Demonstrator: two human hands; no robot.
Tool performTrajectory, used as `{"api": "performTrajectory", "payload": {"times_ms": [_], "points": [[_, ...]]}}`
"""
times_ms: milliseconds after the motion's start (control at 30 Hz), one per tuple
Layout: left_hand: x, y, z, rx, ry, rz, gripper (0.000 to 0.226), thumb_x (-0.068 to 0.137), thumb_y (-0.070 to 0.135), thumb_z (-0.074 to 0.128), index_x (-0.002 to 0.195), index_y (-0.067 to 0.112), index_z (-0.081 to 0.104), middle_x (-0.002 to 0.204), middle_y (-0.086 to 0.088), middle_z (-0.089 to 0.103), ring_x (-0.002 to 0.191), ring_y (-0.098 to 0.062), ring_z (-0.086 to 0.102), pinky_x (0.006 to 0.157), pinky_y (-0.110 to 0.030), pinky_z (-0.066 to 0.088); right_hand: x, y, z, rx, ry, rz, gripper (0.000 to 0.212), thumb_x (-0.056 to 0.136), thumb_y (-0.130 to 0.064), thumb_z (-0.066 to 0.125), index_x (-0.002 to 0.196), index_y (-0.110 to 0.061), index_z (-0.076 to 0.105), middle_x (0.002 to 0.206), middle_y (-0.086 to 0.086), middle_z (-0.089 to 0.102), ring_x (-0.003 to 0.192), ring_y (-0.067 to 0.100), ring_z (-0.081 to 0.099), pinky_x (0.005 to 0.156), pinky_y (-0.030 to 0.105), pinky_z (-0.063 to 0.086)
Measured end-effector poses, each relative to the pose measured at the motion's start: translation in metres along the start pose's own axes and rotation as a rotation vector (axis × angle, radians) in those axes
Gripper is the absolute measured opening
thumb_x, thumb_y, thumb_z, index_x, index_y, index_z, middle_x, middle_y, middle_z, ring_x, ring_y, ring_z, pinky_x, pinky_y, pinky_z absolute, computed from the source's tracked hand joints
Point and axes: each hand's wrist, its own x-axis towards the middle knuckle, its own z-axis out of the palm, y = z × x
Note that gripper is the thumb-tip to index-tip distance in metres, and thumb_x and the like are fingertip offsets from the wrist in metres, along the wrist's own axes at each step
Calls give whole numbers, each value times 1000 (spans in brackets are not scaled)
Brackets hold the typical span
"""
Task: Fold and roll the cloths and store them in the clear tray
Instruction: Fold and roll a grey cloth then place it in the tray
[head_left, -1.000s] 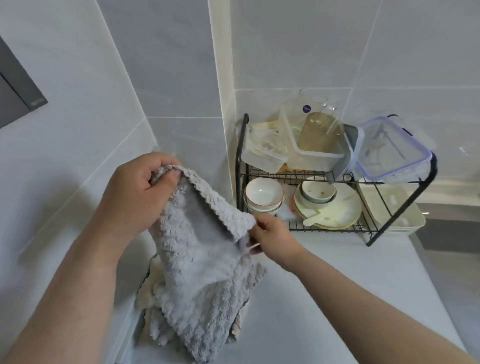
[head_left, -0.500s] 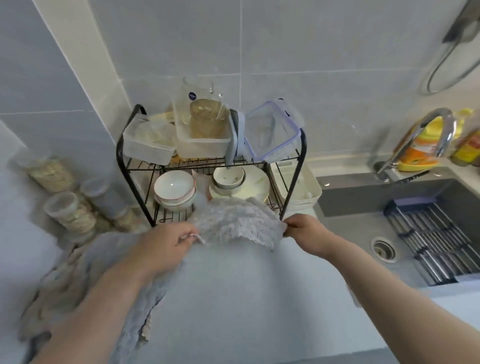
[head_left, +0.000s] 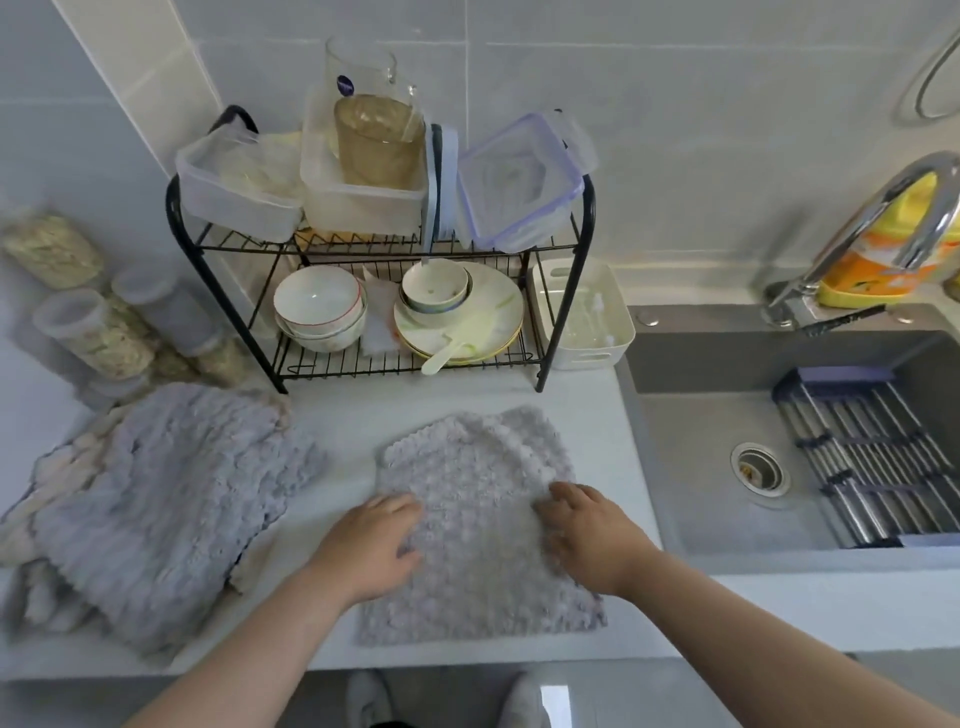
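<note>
Hands (head_left: 374, 545) on nubby square cloth (head_left: 478, 519)

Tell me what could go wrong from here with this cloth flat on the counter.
The grey cloth has its near edge at the counter's front lip, so it might slide off while being rolled. Its far corner is flipped over; folding now could leave the roll lumpy. The sink sits just right of the right hand.

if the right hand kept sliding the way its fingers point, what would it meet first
The right hand points up-left across the cloth, so it would probably meet the left hand first; depth is unclear.
</note>
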Motion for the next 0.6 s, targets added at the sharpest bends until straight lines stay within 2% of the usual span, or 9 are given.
{"api": "performTrajectory", "payload": {"times_ms": [67, 133, 167, 233, 300, 367, 467, 533, 600], "points": [[7, -5, 5, 52, -73, -40, 89, 84, 61, 56, 155, 31, 12, 163, 9, 1, 150, -15, 1, 121, -35, 9, 1, -8, 6, -76, -82, -14, 72, 90, -52, 40, 153, -26, 17, 162, 9, 6, 148, 30, 6, 120, 43, 12], [11, -9, 10, 109, -104, -72, 105, 76, 72, 56, 155, 33, -1, 162, 10, -13, 149, -15, -9, 120, -39, 3, 3, -13, 8, -122, -99, 5, 83, 84, -58, 43, 153, -28, 10, 162, 10, -1, 148, 31, 0, 120, 46, 7], [13, -10, 11, 128, -105, -78, 107, 73, 74, 56, 154, 33, 0, 162, 10, -11, 150, -15, -7, 120, -40, 4, 4, -13, 7, -128, -84, -1, 83, 82, -60, 44, 153, -29, 13, 161, 9, 5, 148, 31, 5, 120, 46, 8], [19, -11, 4, 122, -48, -66, 97, 75, 73, 55, 153, 32, 16, 162, 9, 5, 149, -17, 7, 120, -40, 12, 7, -9, 0, -78, 8, -19, 71, 85, -60, 45, 148, -32, 28, 152, 7, 27, 139, 31, 26, 117, 42, 18], [32, -17, -8, 30, 119, -36, 70, 86, 60, 55, 145, 25, 39, 153, 4, 31, 140, -20, 28, 113, -36, 26, 19, 0, -12, 46, 171, 30, 53, 91, -48, 48, 140, -28, 44, 139, 4, 44, 126, 30, 43, 110, 37, 31], [56, -29, -23, -66, 252, -48, 50, 95, 40, 54, 138, 15, 48, 142, -1, 43, 130, -23, 40, 106, -35, 34, 46, 10, -29, 209, 274, 170, 44, 94, -29, 49, 136, -17, 49, 135, 10, 49, 121, 32, 47, 104, 38, 39], [99, -45, -38, -168, 227, -109, 45, 99, 18, 49, 142, 8, 41, 149, -5, 36, 131, -26, 42, 106, -35, 33, 94, 18, -51, 350, 202, 337, 45, 95, -15, 45, 139, -8, 43, 135, 17, 46, 119, 37, 49, 98, 40, 43], [120, -52, -40, -136, 191, -118, 48, 98, 17, 50, 144, 9, 39, 150, -7, 35, 130, -27, 43, 106, -37, 36, 116, 21, -56, 307, 124, 345, 43, 93, -15, 45, 136, -10, 43, 128, 16, 46, 107, 36, 54, 89, 38, 47], [132, -55, -40, -118, 171, -152, 45, 95, 22, 57, 138, 11, 47, 138, -9, 43, 119, -28, 50, 98, -39, 43, 126, 24, -56, 259, 114, 329, 30, 93, -19, 47, 120, -10, 54, 116, 15, 49, 89, 31, 53, 82, 34, 48]]}}
